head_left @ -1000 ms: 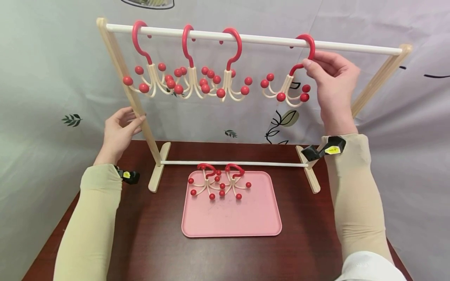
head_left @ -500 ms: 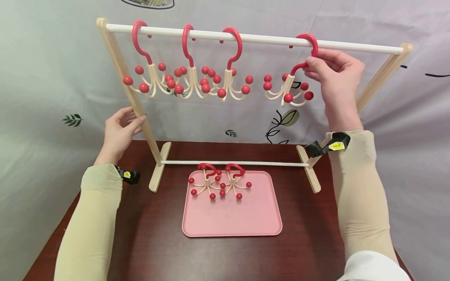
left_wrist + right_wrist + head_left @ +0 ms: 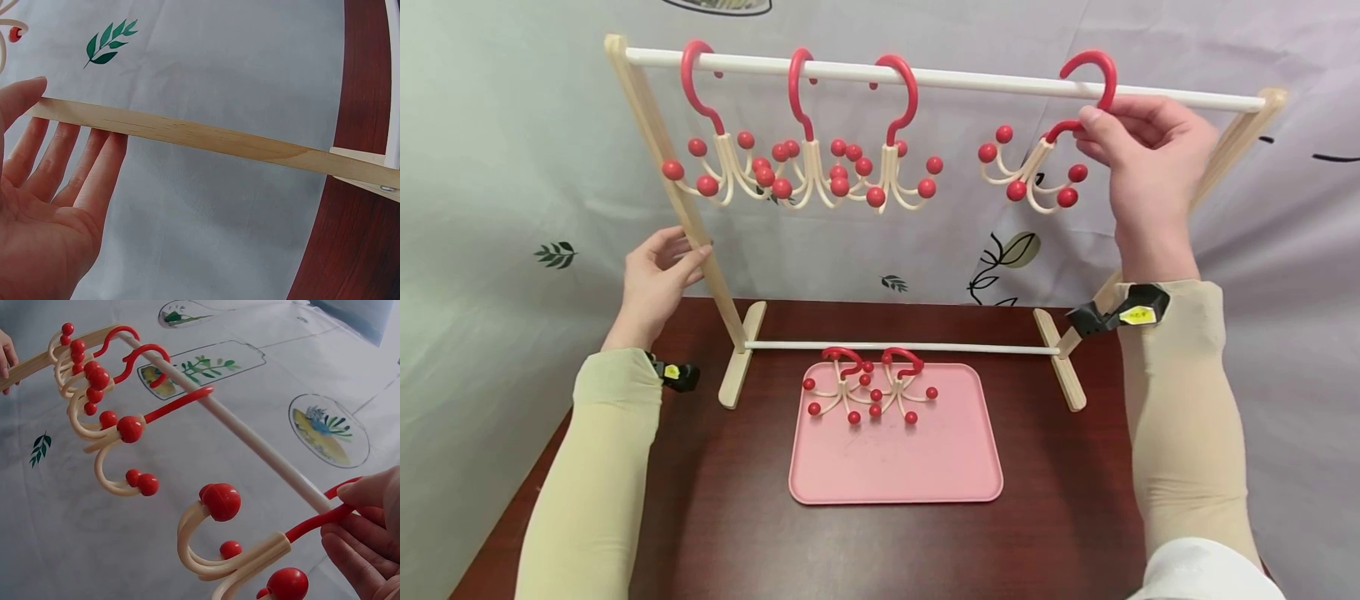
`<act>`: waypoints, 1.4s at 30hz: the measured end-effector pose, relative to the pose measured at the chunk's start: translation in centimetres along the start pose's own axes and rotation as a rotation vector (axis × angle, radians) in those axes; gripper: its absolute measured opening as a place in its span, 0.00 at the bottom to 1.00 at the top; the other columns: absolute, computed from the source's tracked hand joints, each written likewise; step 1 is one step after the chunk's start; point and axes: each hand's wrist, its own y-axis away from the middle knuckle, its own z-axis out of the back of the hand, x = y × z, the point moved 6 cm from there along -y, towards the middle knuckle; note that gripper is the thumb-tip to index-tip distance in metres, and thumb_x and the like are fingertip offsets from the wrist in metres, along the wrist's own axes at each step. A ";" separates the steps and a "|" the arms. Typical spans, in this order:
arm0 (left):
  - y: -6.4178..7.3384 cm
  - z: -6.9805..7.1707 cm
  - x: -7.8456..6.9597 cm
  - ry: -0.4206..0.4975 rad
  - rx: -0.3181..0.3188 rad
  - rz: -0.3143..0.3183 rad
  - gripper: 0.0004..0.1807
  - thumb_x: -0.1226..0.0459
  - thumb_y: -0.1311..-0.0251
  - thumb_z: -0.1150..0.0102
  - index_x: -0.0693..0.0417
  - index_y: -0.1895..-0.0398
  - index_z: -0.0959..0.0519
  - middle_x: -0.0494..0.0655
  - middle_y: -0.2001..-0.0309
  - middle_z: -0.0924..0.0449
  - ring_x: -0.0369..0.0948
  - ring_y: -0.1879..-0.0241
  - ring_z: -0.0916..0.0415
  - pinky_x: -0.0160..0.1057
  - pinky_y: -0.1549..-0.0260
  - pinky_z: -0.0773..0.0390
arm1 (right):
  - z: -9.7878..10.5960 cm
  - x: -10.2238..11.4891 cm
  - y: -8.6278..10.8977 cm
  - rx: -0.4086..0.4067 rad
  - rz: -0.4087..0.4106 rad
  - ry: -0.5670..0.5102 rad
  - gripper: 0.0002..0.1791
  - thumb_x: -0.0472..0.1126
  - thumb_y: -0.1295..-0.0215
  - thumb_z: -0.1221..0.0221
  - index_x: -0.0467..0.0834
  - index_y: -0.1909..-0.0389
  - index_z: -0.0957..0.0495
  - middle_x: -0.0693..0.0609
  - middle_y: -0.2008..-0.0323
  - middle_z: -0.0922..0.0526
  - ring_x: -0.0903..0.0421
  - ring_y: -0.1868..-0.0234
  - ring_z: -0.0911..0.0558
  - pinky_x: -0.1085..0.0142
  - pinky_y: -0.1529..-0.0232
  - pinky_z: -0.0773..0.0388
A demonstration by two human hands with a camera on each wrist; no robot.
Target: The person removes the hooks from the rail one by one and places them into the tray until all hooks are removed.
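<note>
Fingers (image 3: 1138, 106), head view: curled to a narrow pinch; the red-hooked, cream-armed, ball-tipped hanger (image 3: 1036, 160) is held at its hook by the right hand (image 3: 1161, 171).
Hook and rod, head view: compared with half a second ago, the hook is lifted and shifted rightward; its bend is seen above the white round rod (image 3: 977, 81), so the hanger's weight is judged to be borne by the hand.
Hung row, head view: three matching hangers (image 3: 810, 158) are carried by the rod.
Pink tray, head view: two more hangers (image 3: 842, 387) are held on the pink rectangular tray (image 3: 925, 467), unmoved.
Post, left wrist view: the flat pale-wood post (image 3: 206, 137) is held between thumb and nearly straight fingers of the left hand (image 3: 50, 231).
Hook, right wrist view: the pinch is confirmed; hook-to-rod contact cannot be told.
</note>
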 end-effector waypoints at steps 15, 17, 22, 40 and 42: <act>0.0 -0.1 0.1 0.003 0.006 0.006 0.27 0.57 0.32 0.34 0.50 0.32 0.25 0.43 0.46 0.19 0.38 0.48 0.22 0.31 0.54 0.18 | 1.5 1.3 2.3 -0.027 0.070 -0.024 0.22 0.27 0.56 0.20 0.25 0.59 0.17 0.38 0.67 0.16 0.46 0.66 0.15 0.62 0.60 0.14; -0.1 -0.1 0.1 0.001 0.007 0.005 0.27 0.57 0.32 0.33 0.50 0.32 0.25 0.43 0.46 0.19 0.38 0.48 0.22 0.31 0.54 0.18 | 1.7 1.3 2.8 -0.026 0.073 -0.020 0.22 0.27 0.56 0.21 0.24 0.59 0.17 0.37 0.67 0.16 0.46 0.67 0.15 0.62 0.60 0.14; -0.1 -0.1 0.0 0.006 0.003 0.000 0.26 0.57 0.33 0.33 0.50 0.33 0.24 0.42 0.47 0.18 0.38 0.48 0.21 0.30 0.56 0.18 | 2.1 0.9 4.1 0.008 0.080 0.013 0.22 0.28 0.54 0.21 0.24 0.59 0.17 0.37 0.67 0.15 0.46 0.69 0.14 0.64 0.59 0.14; -0.2 0.0 0.1 0.001 0.000 -0.014 0.26 0.57 0.33 0.33 0.50 0.33 0.24 0.40 0.48 0.18 0.37 0.49 0.21 0.31 0.56 0.18 | 3.8 -7.0 10.6 0.183 -0.040 0.178 0.15 0.27 0.45 0.26 0.24 0.61 0.19 0.43 0.71 0.13 0.51 0.71 0.12 0.69 0.65 0.15; -0.2 0.0 0.1 -0.003 -0.001 -0.012 0.26 0.57 0.33 0.33 0.50 0.33 0.24 0.41 0.48 0.18 0.37 0.49 0.21 0.31 0.56 0.18 | 3.9 -8.2 11.5 0.203 -0.071 0.215 0.13 0.27 0.44 0.27 0.26 0.61 0.19 0.44 0.70 0.13 0.52 0.70 0.12 0.69 0.65 0.15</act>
